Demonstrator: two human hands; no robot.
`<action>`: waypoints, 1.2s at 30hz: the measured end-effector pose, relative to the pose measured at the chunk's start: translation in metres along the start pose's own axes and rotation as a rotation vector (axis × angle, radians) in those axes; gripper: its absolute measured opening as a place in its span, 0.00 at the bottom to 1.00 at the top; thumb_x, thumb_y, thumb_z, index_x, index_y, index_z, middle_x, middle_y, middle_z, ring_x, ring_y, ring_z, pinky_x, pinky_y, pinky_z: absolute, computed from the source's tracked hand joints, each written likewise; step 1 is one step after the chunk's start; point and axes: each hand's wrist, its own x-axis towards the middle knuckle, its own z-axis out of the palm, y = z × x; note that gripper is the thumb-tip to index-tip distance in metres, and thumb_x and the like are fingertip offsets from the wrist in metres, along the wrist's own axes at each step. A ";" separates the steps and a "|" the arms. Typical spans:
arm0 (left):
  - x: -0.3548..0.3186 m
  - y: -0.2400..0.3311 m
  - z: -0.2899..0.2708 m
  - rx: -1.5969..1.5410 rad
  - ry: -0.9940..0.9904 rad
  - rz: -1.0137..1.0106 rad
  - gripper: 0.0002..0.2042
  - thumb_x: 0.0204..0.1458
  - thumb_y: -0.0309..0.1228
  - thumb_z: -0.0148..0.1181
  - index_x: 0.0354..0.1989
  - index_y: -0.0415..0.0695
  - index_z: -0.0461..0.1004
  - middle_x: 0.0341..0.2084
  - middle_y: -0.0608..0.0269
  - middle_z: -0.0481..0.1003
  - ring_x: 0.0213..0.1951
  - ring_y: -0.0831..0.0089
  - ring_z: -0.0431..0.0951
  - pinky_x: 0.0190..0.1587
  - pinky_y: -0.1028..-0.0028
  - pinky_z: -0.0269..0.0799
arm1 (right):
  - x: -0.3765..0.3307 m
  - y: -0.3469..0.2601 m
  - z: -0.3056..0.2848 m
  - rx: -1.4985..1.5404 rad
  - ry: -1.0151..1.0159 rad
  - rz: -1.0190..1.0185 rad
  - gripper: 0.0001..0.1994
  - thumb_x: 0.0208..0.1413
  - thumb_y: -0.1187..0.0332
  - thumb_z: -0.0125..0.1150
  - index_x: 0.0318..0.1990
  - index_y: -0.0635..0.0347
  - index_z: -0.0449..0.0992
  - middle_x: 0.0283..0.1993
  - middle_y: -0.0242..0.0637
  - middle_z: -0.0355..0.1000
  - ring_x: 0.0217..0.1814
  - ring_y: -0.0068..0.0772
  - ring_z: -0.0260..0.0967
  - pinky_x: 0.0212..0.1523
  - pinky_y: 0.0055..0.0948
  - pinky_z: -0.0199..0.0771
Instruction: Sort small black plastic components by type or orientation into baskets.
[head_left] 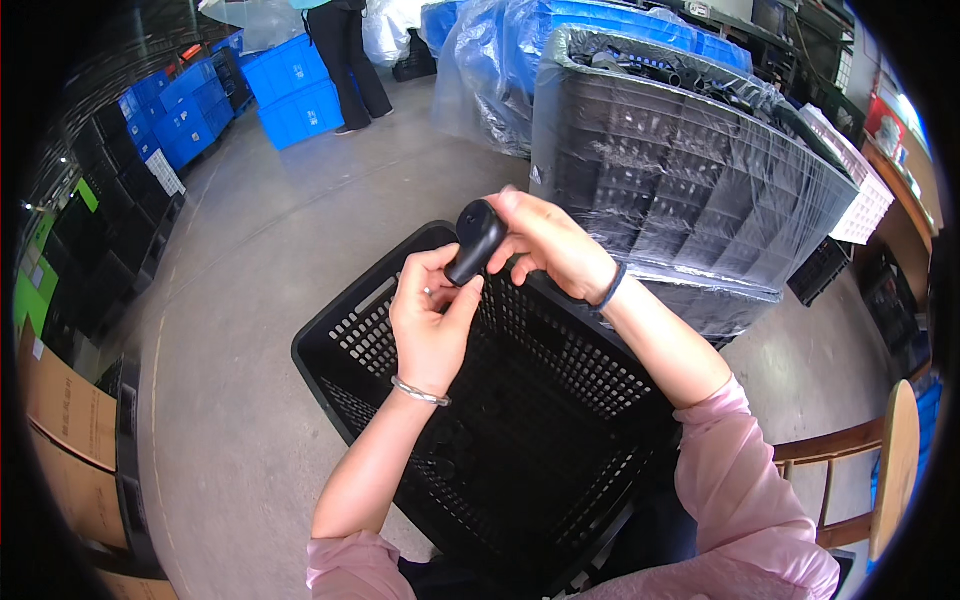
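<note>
Now both hands hold black knob [476, 238] tilted, rounded head up-right.

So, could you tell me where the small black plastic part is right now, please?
In the head view, the black plastic part sits just above centre, held between the left hand and right hand, over the black crate.

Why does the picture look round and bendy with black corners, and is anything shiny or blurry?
Head view: the fisheye lens bends straight edges near the rim and leaves black corners. Daylight glares on the clear plastic wrap over the stacked black crates. The small black plastic part held by the left hand and right hand looks sharp, not blurred.
</note>
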 end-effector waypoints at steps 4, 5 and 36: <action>0.004 0.008 0.002 0.011 0.043 0.073 0.14 0.47 0.19 0.50 0.44 0.37 0.61 0.35 0.60 0.69 0.33 0.74 0.73 0.38 0.77 0.71 | 0.002 -0.001 -0.002 0.113 -0.103 -0.120 0.19 0.53 0.62 0.52 0.49 0.64 0.64 0.40 0.32 0.67 0.31 0.16 0.66 0.25 0.14 0.68; 0.005 0.014 0.002 -0.208 0.040 -0.026 0.15 0.48 0.19 0.49 0.45 0.37 0.60 0.36 0.59 0.68 0.34 0.74 0.73 0.39 0.76 0.71 | 0.001 -0.001 -0.004 0.117 -0.111 -0.146 0.19 0.54 0.63 0.50 0.51 0.63 0.62 0.41 0.31 0.67 0.34 0.16 0.65 0.28 0.15 0.68; 0.003 0.002 -0.004 0.286 0.120 0.379 0.14 0.43 0.15 0.54 0.39 0.40 0.68 0.38 0.63 0.64 0.39 0.78 0.68 0.39 0.81 0.67 | 0.000 -0.001 -0.009 0.247 -0.246 -0.102 0.21 0.53 0.68 0.43 0.53 0.71 0.59 0.44 0.41 0.67 0.41 0.28 0.68 0.37 0.25 0.72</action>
